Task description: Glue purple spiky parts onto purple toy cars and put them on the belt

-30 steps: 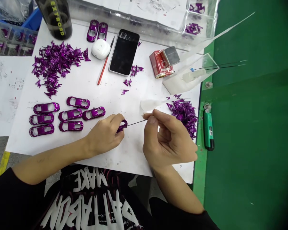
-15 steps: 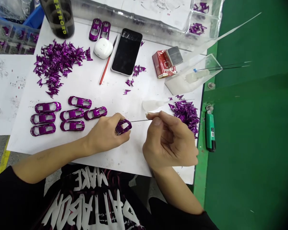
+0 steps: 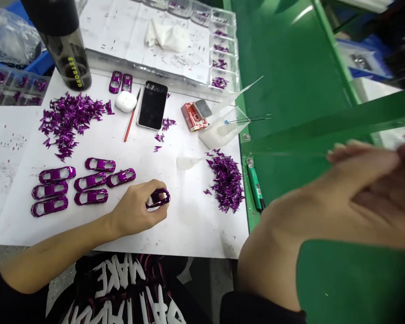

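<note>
Head view: your left hand (image 3: 133, 209) has its fingertips closed on a purple chrome car-body shell (image 3: 158, 198), held just off the sheet of white paper (image 3: 189, 229), with the shell's window opening showing past the fingers. The shell looks light, stiff and thin-walled, probably plated plastic. Expect the gloss to be slippery and the narrow pillars between the openings to be the fragile part. Take hold along the long side sills, not across the pillars, and keep the pressure light. The shell sits right at the fingertips, not deep in the palm, so it has little support behind it. Your right hand (image 3: 340, 211) is large in the foreground at the right, over the green bench surface (image 3: 290, 76), and badly blurred. Its fingers (image 3: 357, 150) look pinched, and a faint thin wire (image 3: 290, 153) appears to run from them, but you can't confirm a hold from this frame. The hands are well apart. Eight similar shells (image 3: 91, 196) lie left of your left hand, and a pile of purple metallic pieces (image 3: 227, 182) lies between the hands.
</note>
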Tool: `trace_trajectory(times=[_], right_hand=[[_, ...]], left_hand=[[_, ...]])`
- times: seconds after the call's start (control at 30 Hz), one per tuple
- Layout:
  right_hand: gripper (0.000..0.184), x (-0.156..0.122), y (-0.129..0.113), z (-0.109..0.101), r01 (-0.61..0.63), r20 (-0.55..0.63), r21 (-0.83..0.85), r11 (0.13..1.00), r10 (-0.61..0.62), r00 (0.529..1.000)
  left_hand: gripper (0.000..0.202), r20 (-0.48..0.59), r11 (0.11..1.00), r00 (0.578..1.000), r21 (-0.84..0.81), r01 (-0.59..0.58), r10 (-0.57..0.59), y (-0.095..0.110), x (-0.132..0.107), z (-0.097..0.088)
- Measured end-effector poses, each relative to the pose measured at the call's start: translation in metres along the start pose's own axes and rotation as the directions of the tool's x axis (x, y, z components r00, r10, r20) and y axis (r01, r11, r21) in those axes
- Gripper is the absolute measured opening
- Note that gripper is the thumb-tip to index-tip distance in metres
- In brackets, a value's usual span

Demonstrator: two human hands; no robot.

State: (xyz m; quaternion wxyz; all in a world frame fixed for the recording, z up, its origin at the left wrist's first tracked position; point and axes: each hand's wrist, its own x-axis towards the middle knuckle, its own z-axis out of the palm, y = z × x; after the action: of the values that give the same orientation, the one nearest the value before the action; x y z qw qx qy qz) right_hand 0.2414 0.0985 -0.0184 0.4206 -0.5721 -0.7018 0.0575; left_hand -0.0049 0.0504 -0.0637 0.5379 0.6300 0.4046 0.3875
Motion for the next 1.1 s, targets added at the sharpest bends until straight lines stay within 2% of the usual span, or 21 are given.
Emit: trace_trajectory(times=[0.1, 0.17, 0.23, 0.3, 0.37, 0.43, 0.47, 0.53, 0.57, 0.6, 0.63, 0.67, 0.7, 0.77, 0.83, 0.93, 1.0, 1.1], right_hand=[[0.038, 0.019, 0.012, 0.002, -0.001, 0.038, -0.064, 0.998, 0.004, 0.999], [0.038, 0.033, 0.025, 0.008, -0.034, 0.012, -0.114, 0.993, 0.035, 0.999], [0.038, 0.048, 0.041, 0.015, -0.132, -0.137, -0.188, 0.973, 0.107, 0.985], [0.036, 0.062, 0.054, 0.021, -0.240, -0.274, -0.234, 0.942, 0.173, 0.946], [0.032, 0.068, 0.057, 0.023, -0.280, -0.278, -0.244, 0.929, 0.209, 0.937], [0.033, 0.058, 0.045, 0.021, -0.257, -0.231, -0.244, 0.935, 0.202, 0.952], [0.035, 0.048, 0.033, 0.018, -0.246, -0.244, -0.244, 0.938, 0.186, 0.952], [0.036, 0.016, 0.001, 0.011, -0.221, -0.299, -0.230, 0.948, 0.148, 0.943], [0.031, -0.004, -0.018, 0.009, -0.201, -0.302, -0.187, 0.962, 0.138, 0.943], [0.029, -0.024, -0.035, 0.007, -0.173, -0.241, -0.124, 0.977, 0.139, 0.961], [0.025, -0.043, -0.051, 0.007, -0.158, -0.062, -0.032, 0.987, 0.156, 0.986], [0.019, -0.061, -0.064, 0.008, -0.214, 0.114, 0.052, 0.975, 0.207, 0.972], [0.015, -0.077, -0.075, 0.011, -0.291, 0.240, 0.130, 0.948, 0.255, 0.937], [0.023, -0.097, -0.087, 0.017, -0.422, 0.380, 0.244, 0.873, 0.315, 0.870], [0.028, -0.104, -0.091, 0.022, -0.458, 0.401, 0.297, 0.838, 0.325, 0.856], [0.016, -0.097, -0.095, 0.018, -0.365, 0.372, 0.259, 0.894, 0.257, 0.892], [0.011, -0.090, -0.100, 0.007, -0.267, 0.321, 0.219, 0.939, 0.189, 0.928], [0.017, -0.089, -0.098, -0.019, -0.139, 0.243, 0.139, 0.980, 0.103, 0.965]], left_hand=[[0.015, -0.014, 0.991, 0.991, 0.028, -0.130, 0.130, -0.001, -0.002, 0.002], [0.019, -0.015, 0.981, 0.981, 0.035, -0.192, 0.192, -0.003, -0.003, 0.002], [0.025, -0.018, 0.974, 0.975, 0.043, -0.222, 0.223, -0.005, -0.005, 0.002], [0.032, -0.028, 0.975, 0.976, 0.044, -0.216, 0.218, -0.005, -0.005, 0.001], [0.034, -0.039, 0.986, 0.985, 0.011, -0.169, 0.170, -0.004, -0.005, -0.001], [0.031, -0.043, 0.994, 0.996, -0.075, -0.080, 0.077, -0.002, -0.005, -0.002], [0.029, -0.045, 0.991, 0.999, -0.132, -0.030, 0.024, -0.001, -0.004, -0.003], [0.028, -0.033, 0.962, 0.997, -0.266, 0.062, -0.074, 0.001, -0.003, -0.004], [0.029, -0.015, 0.933, 0.993, -0.346, 0.104, -0.116, 0.003, -0.002, -0.005], [0.030, 0.010, 0.894, 0.989, -0.426, 0.141, -0.151, 0.004, -0.002, -0.005], [0.030, 0.039, 0.849, 0.984, -0.501, 0.169, -0.173, 0.005, -0.001, -0.005], [0.031, 0.062, 0.803, 0.981, -0.566, 0.187, -0.185, 0.007, -0.001, -0.005], [0.031, 0.075, 0.762, 0.979, -0.617, 0.194, -0.188, 0.008, -0.001, -0.005], [0.031, 0.087, 0.710, 0.981, -0.678, 0.188, -0.176, 0.010, -0.002, -0.004], [0.030, 0.123, 0.678, 0.979, -0.706, 0.203, -0.164, 0.011, -0.004, -0.002], [0.030, 0.194, 0.656, 0.968, -0.713, 0.249, -0.158, 0.014, -0.006, -0.001], [0.039, 0.241, 0.698, 0.962, -0.666, 0.262, -0.131, 0.020, -0.007, -0.002], [0.065, 0.249, 0.812, 0.966, -0.546, 0.205, -0.076, 0.039, -0.014, -0.012]])
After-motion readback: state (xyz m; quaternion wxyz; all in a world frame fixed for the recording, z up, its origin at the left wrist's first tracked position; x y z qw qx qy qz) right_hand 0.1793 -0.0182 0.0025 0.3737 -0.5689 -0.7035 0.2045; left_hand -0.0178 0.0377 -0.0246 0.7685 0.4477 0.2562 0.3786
